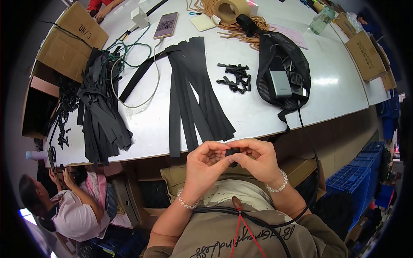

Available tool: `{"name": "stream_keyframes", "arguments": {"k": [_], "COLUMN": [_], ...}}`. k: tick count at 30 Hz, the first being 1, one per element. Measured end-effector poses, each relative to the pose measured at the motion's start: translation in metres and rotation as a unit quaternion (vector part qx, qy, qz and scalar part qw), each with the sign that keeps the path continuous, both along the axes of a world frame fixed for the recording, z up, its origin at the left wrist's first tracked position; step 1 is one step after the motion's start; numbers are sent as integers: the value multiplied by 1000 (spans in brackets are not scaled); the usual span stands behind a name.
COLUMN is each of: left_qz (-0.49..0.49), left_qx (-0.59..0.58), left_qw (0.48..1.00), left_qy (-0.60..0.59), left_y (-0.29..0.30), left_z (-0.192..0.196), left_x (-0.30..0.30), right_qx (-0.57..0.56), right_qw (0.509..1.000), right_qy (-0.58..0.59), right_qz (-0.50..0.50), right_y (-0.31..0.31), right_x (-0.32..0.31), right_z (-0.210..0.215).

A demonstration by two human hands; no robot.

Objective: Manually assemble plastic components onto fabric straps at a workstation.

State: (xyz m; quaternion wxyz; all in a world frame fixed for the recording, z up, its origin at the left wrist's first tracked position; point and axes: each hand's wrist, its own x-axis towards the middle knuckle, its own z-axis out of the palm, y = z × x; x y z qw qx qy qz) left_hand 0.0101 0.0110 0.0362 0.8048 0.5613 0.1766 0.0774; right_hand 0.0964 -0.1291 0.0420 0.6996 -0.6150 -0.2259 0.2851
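Both hands meet just below the table edge. Left hand (205, 165) and right hand (257, 160) pinch one small black plastic buckle piece (232, 152) between curled fingertips; whether strap is threaded in it cannot be told.

On the white table (258, 116), just beyond the hands: a fan of flat black straps (195, 99), roughly eight to ten, lying loose with no fittings visible on them. These look like what is left to do.

To the right of the fan, a small heap of black buckles (234, 77), perhaps six to eight, too tangled for an exact count. One black mesh bag (284, 69) holds a grey device.

Far left, a larger pile of black straps (101, 112), too many to count, possibly finished work; not certain. Further off: one phone (166, 24), one tape roll (231, 9), tan cord (241, 32).
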Motion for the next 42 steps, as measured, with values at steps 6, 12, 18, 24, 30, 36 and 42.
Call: {"name": "stream_keyframes", "arguments": {"k": [6,12,18,24,30,36,42], "left_qz": [14,40,44,35,8,30,39], "left_qx": [-31,-56,-52,-43,-23,5,16], "left_qw": [999,998,997,997,998,999,999], "left_qy": [0,-1,28,50,52,17,16], "left_y": [-4,-10,-10,-7,-7,-10,-10], "left_z": [-2,-3,-3,-10,3,-3,-6], "left_x": [0,5,4,0,3,3,2], "right_qx": [-27,67,76,-42,22,106,112], "right_qw": [991,979,972,990,999,966,955], "right_qy": [130,190,200,124,-13,235,273], "right_qz": [21,-41,-96,44,-41,-25,-37], "right_y": [-2,4,8,1,6,3,3], "right_x": [3,-9,-11,9,1,-2,-3], "right_z": [-1,-16,-16,-1,-10,-17,-17]}}
